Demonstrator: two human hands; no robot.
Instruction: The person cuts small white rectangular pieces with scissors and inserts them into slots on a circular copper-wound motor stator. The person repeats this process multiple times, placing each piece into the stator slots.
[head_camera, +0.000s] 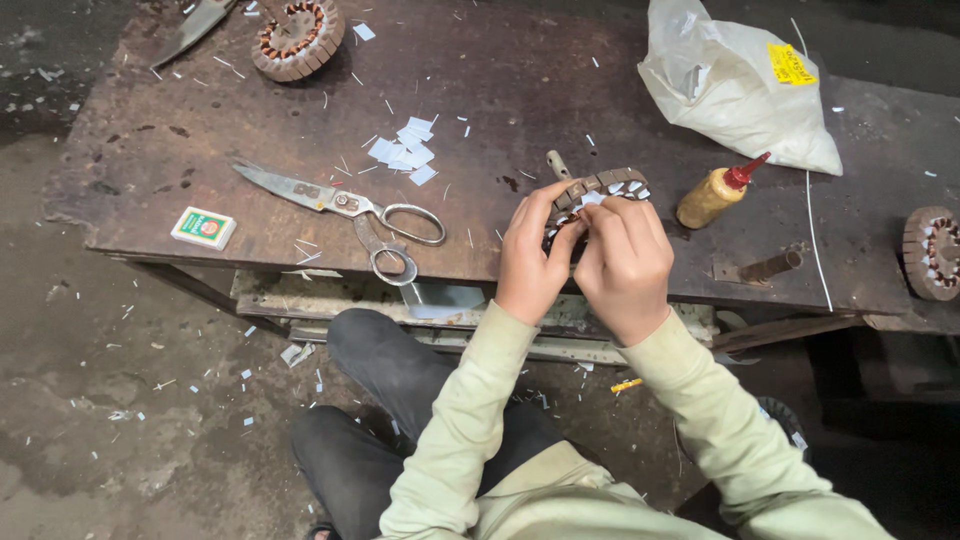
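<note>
Both sleeves lead to where I see my left hand (530, 255) and right hand (622, 262) closed together around a slotted stator ring (600, 190), held at the surface (150, 140) edge; scissors (345, 208) lie left, glue bottle (715, 192) right.

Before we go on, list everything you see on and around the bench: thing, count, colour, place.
Slotted motor core: one, brown with white slips, held in both hands at bench front.
Other cores: two, brown, far left and right edge.
Scissors: one, steel, left of centre.
Paper slips: small pile, white, centre.
Small box: one, green and white, front left.
Glue bottle: one, yellow with red cap, right.
Plastic bag: one, white, far right.
Bench: one, rusty brown.
Left hand, right hand: on the core.
</note>
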